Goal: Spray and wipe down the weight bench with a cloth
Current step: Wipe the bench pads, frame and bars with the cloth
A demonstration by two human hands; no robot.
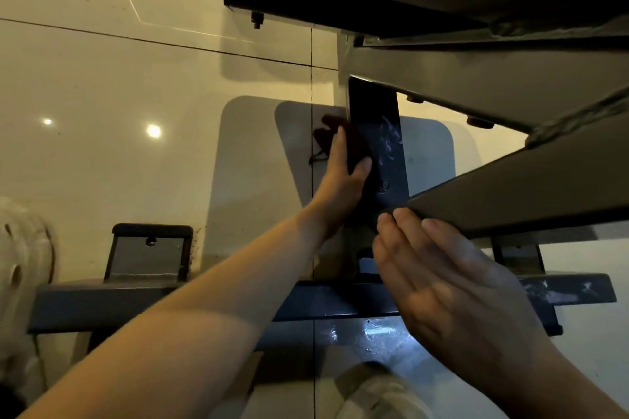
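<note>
I am looking at the underside of the weight bench: a dark upright post (391, 153) with pale smears rises between grey slanted frame bars (510, 201). My left hand (340, 177) wraps around the post's left edge and presses a dark red cloth (335, 133) against it, thumb on the front face. My right hand (452, 286) lies flat with straight fingers, its fingertips touching the lower end of the slanted grey bar. No spray bottle is in view.
The bench's dark base crossbar (136, 299) runs across the glossy tiled floor (119, 112), with a small bracket (149, 252) standing on it at left. A pale round object (20, 265) sits at the left edge. A light shoe (381, 395) shows below.
</note>
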